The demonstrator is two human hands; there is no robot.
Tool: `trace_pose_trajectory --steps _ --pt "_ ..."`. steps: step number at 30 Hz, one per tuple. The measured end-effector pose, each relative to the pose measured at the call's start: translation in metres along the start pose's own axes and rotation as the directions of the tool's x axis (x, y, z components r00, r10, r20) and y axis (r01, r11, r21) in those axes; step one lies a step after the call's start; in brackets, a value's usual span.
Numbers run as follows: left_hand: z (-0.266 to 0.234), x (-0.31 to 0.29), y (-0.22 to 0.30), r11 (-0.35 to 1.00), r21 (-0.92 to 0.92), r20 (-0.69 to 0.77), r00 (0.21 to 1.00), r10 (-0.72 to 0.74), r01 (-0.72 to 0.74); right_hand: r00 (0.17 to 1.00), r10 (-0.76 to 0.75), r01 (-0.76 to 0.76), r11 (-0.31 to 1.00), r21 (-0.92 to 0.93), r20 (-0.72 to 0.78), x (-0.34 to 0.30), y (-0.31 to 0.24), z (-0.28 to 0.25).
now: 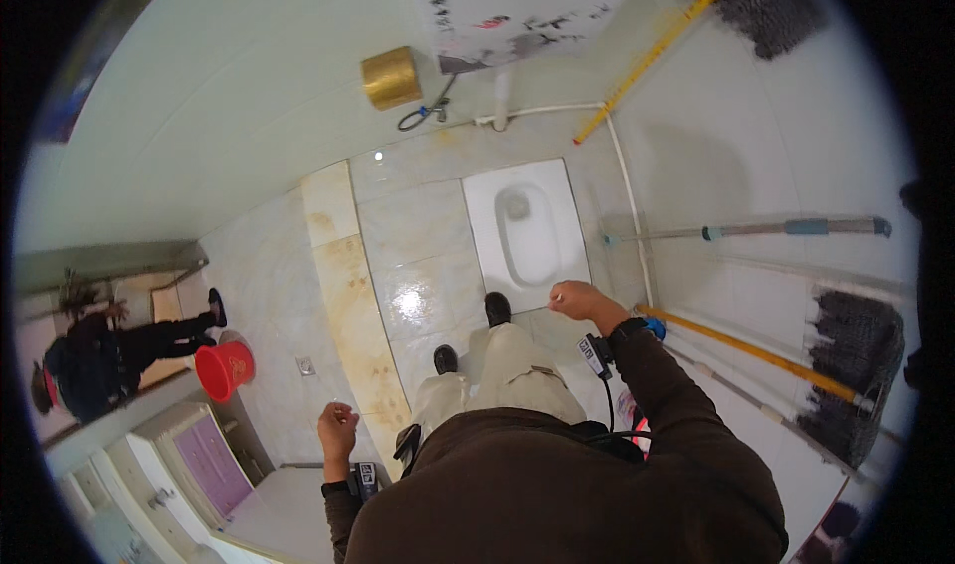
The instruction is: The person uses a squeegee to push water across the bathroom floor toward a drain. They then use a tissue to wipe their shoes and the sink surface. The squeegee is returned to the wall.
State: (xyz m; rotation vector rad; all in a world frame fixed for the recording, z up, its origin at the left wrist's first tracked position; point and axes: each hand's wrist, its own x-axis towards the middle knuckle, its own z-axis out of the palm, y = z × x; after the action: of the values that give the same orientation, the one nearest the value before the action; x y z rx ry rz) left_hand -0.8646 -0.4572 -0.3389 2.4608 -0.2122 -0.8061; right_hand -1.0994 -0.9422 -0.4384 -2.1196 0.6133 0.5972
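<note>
My right hand [575, 299] curls closed on something small and pale, just beside the squat toilet [525, 231], left hand [338, 430] fisted, empty, well back from it (wet glossy tiles, I could slip; mop handle [751, 349] near my right arm could snag).

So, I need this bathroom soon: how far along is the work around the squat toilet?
Done: the squat toilet looks white and clean. In hand: nothing clear; the right hand hovers half-closed near it, the left hand is fisted, and the yellow-handled mop leans unused on the wall. Left: yellowish stains mark the floor tiles.
</note>
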Motion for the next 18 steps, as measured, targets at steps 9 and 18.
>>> trace_pose_trajectory --steps 9,18 --pt "-0.122 -0.093 0.124 0.914 -0.306 0.069 0.952 0.299 -0.265 0.937 -0.294 0.337 0.903 0.268 -0.188 -0.084 -0.183 -0.143" --pt "-0.1 -0.083 0.076 0.966 0.14 -0.161 0.958 0.239 -0.218 0.863 -0.331 0.385 0.92 0.073 -0.382 -0.077 -0.281 -0.094"
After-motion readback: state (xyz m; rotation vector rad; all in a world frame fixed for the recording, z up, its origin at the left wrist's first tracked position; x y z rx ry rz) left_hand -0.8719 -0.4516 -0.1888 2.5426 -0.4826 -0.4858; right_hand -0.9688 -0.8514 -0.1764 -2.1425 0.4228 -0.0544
